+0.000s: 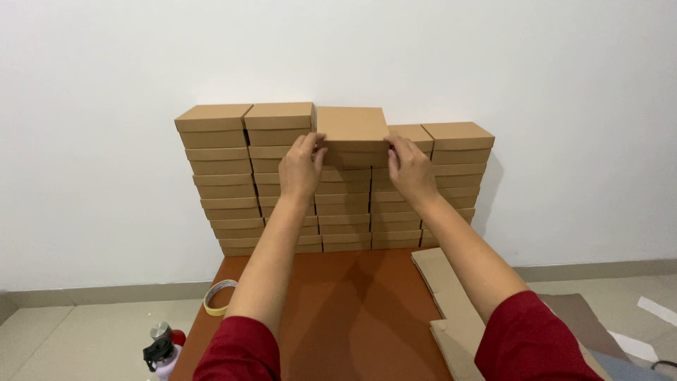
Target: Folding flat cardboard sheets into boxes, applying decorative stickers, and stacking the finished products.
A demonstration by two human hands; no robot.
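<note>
left hand (300, 169), fingers clamped on top box (352, 134) at its 9 o'clock edge | right hand (409, 169), fingers clamped at its 3 o'clock edge | top box: crowns the third of five box stacks (218, 190) along the wall | worktop (338, 310): one tape roll (219, 296) at 9 o'clock, flat cardboard (451, 303) at 3 o'clock

We have 1 view only, from a camera worn on the head, so nothing is shared between 2 views. We look forward and slightly down from behind our own arms, which enter from the bottom edge in dark red sleeves. The reddish-brown tabletop (352, 303) runs away from us to the plain white wall (352, 49), which we face squarely. The wall of stacked brown cardboard boxes (218, 176) stands at arm's reach, filling the middle of the frame. At both lower corners we see the pale tiled floor (84, 331) below table level.
</note>
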